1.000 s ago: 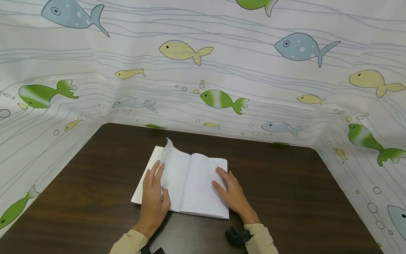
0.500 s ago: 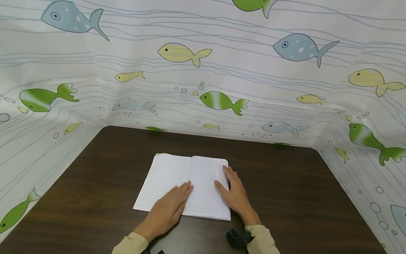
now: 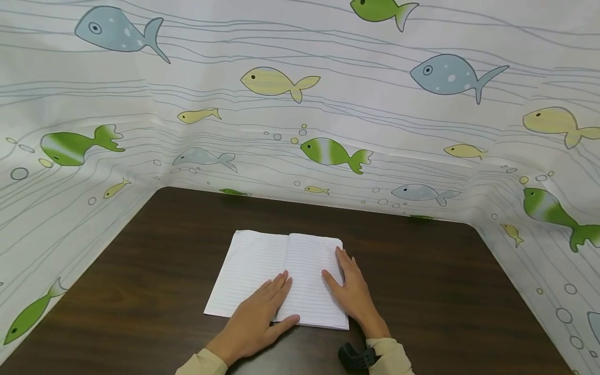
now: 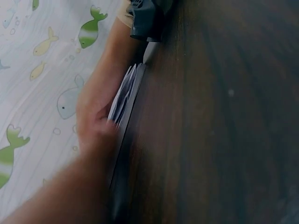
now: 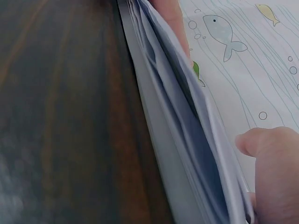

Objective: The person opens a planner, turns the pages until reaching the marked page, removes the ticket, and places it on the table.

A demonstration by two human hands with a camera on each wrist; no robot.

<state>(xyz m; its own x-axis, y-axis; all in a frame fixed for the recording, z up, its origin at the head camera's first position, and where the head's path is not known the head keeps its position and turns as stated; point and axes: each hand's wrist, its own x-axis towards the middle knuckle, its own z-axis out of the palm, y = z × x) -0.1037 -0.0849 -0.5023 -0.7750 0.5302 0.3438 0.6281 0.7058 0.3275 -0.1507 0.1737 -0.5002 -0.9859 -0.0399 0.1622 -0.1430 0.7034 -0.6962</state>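
An open lined notebook lies on the dark table, its spine running away from me. My left hand rests on it near the lower end of the spine, fingers extended over the gutter and thumb out along the bottom edge. At the right side, my right hand lies along the page edge, with its thumb on the right page and its other fingers straight. The notebook's stacked page edges show close up in the right wrist view, slightly fanned apart.
The brown wood-grain table extends around the notebook. A white sheet printed with fish encloses the back and both sides. On the right wrist sits a black band, below a beige sleeve.
A page lifted at the left has been turned down flat. My left hand has moved from the left page to the spine, its thumb now spread out. My right hand has stayed nearly still.
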